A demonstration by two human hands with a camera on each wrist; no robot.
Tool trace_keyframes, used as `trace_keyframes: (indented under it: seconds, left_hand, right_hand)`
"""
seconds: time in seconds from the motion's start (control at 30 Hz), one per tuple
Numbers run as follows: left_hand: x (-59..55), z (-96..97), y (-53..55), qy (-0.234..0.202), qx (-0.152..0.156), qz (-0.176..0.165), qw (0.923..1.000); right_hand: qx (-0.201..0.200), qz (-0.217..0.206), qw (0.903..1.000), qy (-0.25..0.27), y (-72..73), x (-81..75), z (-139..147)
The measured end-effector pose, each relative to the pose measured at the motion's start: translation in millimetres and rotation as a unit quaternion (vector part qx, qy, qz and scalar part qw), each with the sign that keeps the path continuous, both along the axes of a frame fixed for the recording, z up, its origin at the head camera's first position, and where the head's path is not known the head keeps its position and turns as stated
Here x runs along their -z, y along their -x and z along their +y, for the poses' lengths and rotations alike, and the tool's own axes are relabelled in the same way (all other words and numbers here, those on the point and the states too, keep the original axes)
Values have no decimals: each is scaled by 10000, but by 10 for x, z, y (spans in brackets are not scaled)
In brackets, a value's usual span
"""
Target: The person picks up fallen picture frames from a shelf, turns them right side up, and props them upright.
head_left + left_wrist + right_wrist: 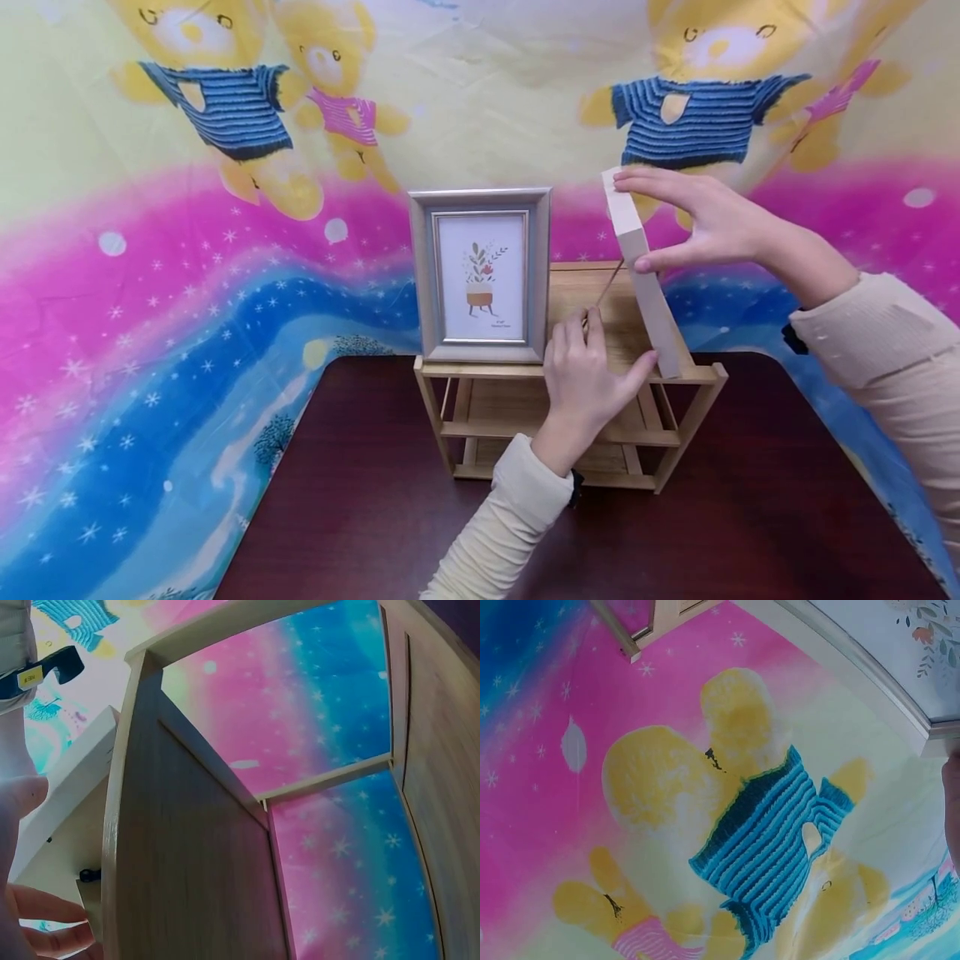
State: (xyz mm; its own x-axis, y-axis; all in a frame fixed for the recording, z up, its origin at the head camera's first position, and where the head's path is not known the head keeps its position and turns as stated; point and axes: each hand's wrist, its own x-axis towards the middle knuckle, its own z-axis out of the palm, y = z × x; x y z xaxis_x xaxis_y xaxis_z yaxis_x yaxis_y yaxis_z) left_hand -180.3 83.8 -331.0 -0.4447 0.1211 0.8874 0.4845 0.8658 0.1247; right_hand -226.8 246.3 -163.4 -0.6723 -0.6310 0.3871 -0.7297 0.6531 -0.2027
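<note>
A light-coloured picture frame [648, 292] stands nearly edge-on at the right of the wooden rack's top. My right hand [712, 218] grips its upper part, fingers over the top edge and thumb lower on the side. Behind it, a thin support leg [609, 285] slants out from its back. My left hand [588, 371] touches that leg with its fingertips, while its thumb is spread toward the frame's lower edge. The left wrist view shows the frame's pale edge [64, 795] beside the thumb. Part of its plant picture [934, 637] appears in the right wrist view.
Another picture frame [483, 275], silver with a potted-plant print, stands upright on the left of the rack [480, 371]. The tiered rack rests on a dark red-brown table [360, 500]. A colourful cloth [465, 100] with bears hangs behind.
</note>
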Motion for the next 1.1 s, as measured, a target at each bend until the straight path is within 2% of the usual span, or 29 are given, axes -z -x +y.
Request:
trace_keyframes:
  seconds: [0.17, 0.4, 0.87, 1.1]
  left_hand:
    - [-5, 37, 8, 41, -271, -213, 9994]
    - [-16, 62, 9, 49, -405, -615, 9973]
    - [-24, 94, 12, -3, -426, -974, 9943]
    - [-13, 96, 13, -157, -129, -956, 9952]
  right_hand:
    - [82, 89, 9999, 30, 11, 9, -21]
    - [193, 286, 9994, -54, 37, 19, -57]
    - [560, 458, 9974, -27, -3, 6, -148]
    - [799, 595, 9950, -80, -24, 3, -177]
